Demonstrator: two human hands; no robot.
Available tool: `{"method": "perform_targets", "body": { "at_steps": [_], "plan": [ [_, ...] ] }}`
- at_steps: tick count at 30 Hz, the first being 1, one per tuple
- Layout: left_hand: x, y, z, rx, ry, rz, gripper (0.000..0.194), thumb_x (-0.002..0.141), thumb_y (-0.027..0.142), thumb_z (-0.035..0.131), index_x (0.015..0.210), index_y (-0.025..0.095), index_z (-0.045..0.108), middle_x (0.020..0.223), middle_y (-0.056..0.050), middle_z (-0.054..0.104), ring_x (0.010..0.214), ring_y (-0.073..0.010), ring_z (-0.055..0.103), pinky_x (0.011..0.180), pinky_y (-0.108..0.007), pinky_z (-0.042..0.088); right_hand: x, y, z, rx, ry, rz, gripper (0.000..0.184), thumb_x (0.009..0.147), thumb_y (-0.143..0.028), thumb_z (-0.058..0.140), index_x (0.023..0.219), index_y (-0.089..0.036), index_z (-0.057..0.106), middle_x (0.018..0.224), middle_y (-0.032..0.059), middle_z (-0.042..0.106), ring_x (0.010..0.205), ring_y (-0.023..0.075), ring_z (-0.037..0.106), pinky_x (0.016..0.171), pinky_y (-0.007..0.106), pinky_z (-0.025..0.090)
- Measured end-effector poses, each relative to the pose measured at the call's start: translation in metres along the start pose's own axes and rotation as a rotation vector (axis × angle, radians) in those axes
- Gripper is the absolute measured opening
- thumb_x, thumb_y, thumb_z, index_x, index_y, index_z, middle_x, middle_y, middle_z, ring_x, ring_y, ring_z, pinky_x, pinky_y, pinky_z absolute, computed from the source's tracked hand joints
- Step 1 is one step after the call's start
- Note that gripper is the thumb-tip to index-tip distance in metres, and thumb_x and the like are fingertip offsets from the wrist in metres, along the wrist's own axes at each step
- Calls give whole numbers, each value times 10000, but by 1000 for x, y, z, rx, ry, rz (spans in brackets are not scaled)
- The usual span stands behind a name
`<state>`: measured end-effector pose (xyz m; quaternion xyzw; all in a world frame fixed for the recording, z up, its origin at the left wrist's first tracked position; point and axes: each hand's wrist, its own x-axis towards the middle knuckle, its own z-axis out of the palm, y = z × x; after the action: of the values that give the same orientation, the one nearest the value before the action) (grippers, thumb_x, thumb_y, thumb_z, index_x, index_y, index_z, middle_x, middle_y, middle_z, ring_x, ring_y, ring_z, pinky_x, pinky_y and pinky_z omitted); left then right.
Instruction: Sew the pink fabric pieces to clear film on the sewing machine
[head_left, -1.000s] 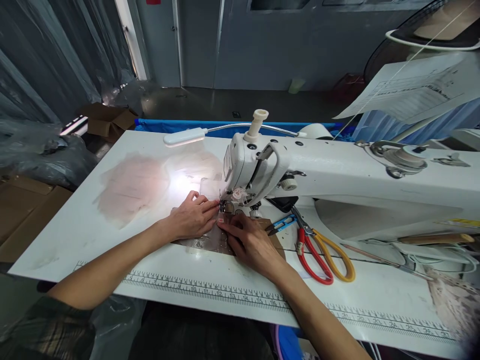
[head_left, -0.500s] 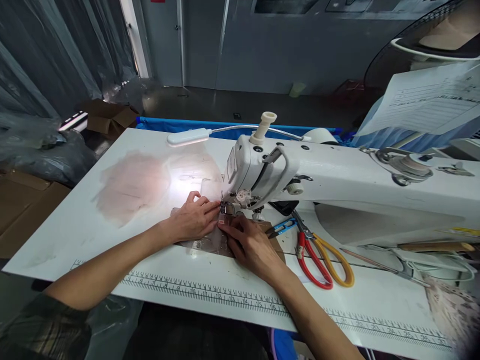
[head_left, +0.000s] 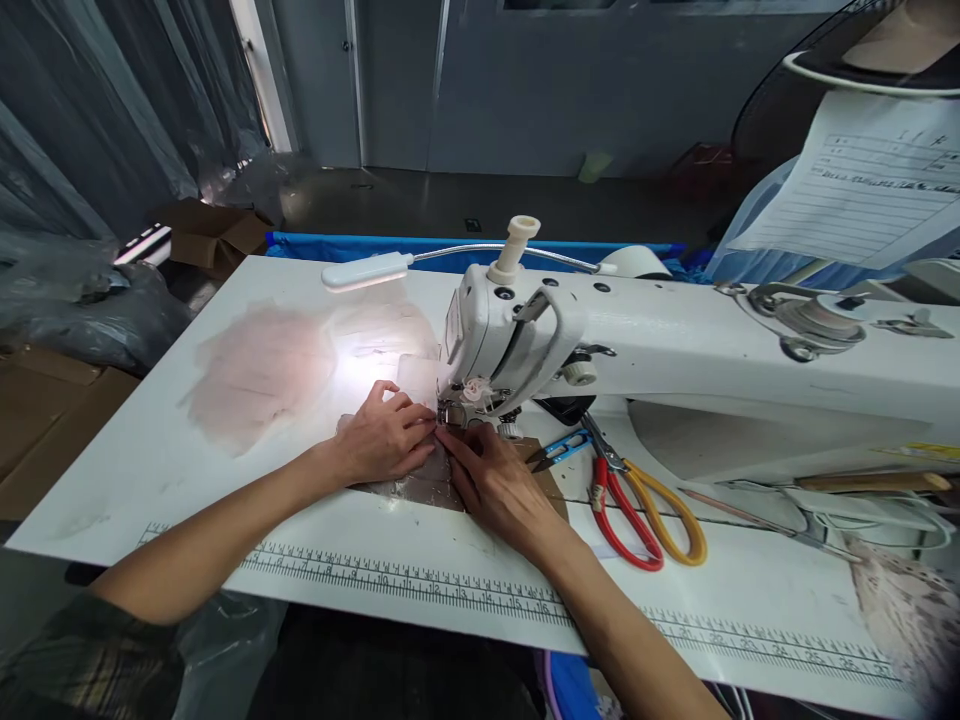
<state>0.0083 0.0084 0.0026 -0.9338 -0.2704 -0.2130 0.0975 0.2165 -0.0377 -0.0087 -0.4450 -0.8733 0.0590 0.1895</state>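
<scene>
A white sewing machine (head_left: 517, 330) stands on the table, its presser foot (head_left: 450, 412) down near my fingertips. My left hand (head_left: 390, 435) lies just left of the foot, fingers bent together and holding down a piece of pale sheer fabric (head_left: 417, 374). To the right and in front of the foot, my right hand (head_left: 491, 475) has thumb and forefinger closed on the fabric's near edge. The two hands' fingertips nearly meet there. What lies beneath the fingers is mostly hidden.
Pink sheer pieces (head_left: 259, 375) lie on the left of the table. Blue thread snips (head_left: 561, 450) and red-and-yellow-handled scissors (head_left: 626, 500) rest right of my right hand. A lamp (head_left: 367, 270) lights the sewing area. A printed ruler (head_left: 420, 585) runs along the front edge.
The right fingertips have moved slightly forward, closer to the presser foot and left fingertips. The paper sheet at upper right has swung. The whole view has shifted a little.
</scene>
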Motion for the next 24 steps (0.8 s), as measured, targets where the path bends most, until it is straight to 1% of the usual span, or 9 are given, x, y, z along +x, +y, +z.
{"method": "perform_targets", "body": {
  "at_steps": [3,5,7,9,11,14,17,20,24],
  "plan": [
    [0,-1,-2,45,-16,-2,253,969,308,448,982,165,656,1091,-61,676,843,-190,592,903,-468,383,-2,2,2,1,-7,21,392,952,-232,393,1298,-150,559,987,161,577,880,258,587,788,400,510],
    [0,-2,-4,67,2,5,259,975,332,452,1045,156,629,1147,-86,651,915,-214,593,897,-470,397,-3,5,1,60,18,52,411,952,-243,391,1328,-149,525,1034,163,568,909,253,594,799,393,517],
    [0,-2,-7,77,42,3,266,972,336,467,1075,131,602,1162,-120,633,949,-235,590,849,-455,432,-3,8,-3,128,49,110,419,945,-238,395,1343,-155,499,1063,148,572,909,233,603,793,367,520],
    [0,0,-9,45,72,-14,238,969,298,468,1030,108,598,1087,-137,642,898,-226,594,768,-409,472,-2,10,-7,160,82,177,383,933,-229,404,1286,-162,535,1023,117,593,872,215,606,775,342,514],
    [-2,3,-9,-65,77,-32,201,964,233,449,978,99,597,998,-132,642,851,-204,591,720,-366,502,0,11,-11,161,127,233,299,918,-228,415,1136,-172,612,959,90,604,835,205,598,754,323,503],
    [-6,7,-7,-319,39,-17,198,920,143,424,1017,98,591,979,-119,629,896,-190,593,741,-338,540,2,10,-14,173,184,291,226,897,-226,421,900,-188,644,908,79,604,778,193,583,714,300,490],
    [-8,5,-9,-483,-54,-21,239,849,121,467,1049,114,599,1030,-106,628,951,-189,598,805,-342,544,2,8,-16,223,191,318,224,883,-227,428,890,-184,647,888,78,608,724,182,577,683,298,482],
    [-9,1,-12,-533,-119,-59,258,794,129,526,1033,139,623,1071,-89,634,976,-193,605,874,-366,522,4,10,-20,277,133,330,255,878,-249,424,969,-174,650,866,71,626,707,177,578,669,299,469],
    [-9,-2,-8,-517,-85,-78,186,835,139,522,968,141,652,1027,-71,661,939,-177,627,837,-350,524,16,19,-33,268,-118,392,276,886,-306,418,961,-163,642,715,38,616,630,177,556,590,286,424]
  ]
}}
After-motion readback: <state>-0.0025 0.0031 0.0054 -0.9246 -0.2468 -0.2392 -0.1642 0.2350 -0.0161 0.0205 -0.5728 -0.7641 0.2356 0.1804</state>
